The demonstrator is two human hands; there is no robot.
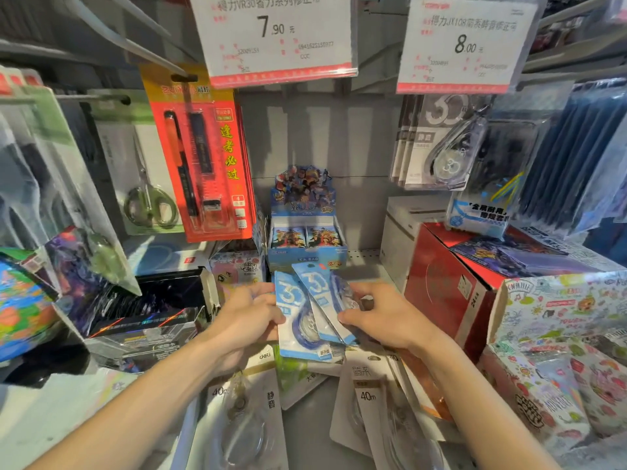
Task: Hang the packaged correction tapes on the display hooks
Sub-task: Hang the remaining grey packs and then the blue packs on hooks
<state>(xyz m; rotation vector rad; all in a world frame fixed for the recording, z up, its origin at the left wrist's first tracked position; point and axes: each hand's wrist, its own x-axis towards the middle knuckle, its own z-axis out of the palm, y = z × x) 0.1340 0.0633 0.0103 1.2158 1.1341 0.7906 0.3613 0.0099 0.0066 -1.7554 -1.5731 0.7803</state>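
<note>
Two blue-and-white packaged correction tapes marked "30" are held fanned out in the middle of the shelf. My left hand grips the left pack by its left edge. My right hand pinches the right pack at its right side. Below them, more packaged correction tapes marked "40m" lie loose on the shelf. Above hangs the 7.90 price tag, and the space on the hook behind it shows no packs. Grey "30" correction tape packs hang under the 8.00 price tag.
A red pen set card and a scissors pack hang at the left. A trading-card display box stands behind my hands. A red carton and a patterned box crowd the right; dark boxes the left.
</note>
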